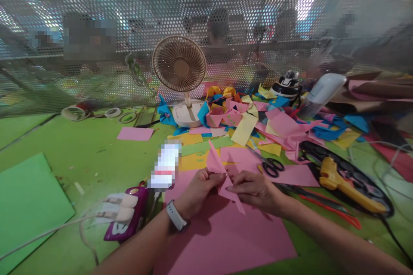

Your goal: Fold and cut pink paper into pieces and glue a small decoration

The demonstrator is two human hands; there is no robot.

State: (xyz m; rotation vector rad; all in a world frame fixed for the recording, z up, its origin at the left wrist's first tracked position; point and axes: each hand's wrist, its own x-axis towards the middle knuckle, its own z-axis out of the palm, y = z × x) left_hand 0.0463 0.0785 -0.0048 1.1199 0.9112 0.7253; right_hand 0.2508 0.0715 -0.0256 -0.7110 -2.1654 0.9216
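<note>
Pinching one folded pink paper (224, 192) in narrow grips of left hand (201, 189) and right hand (254, 191), above one large pink sheet (232, 240). Seems mid-fold; probably calls for steadying with one hand while pressing the crease with the other. Counted: beyond the hands, one fan (180, 68); to their right, one pair of scissors (269, 165) and one yellow glue gun (346, 187); to their left, one phone (164, 167) and, farther out, three tape rolls (67, 114).

folded paper (226, 188): partly hidden | phone screen (165, 164): blurred | green sheet (34, 210): cropped left
</note>
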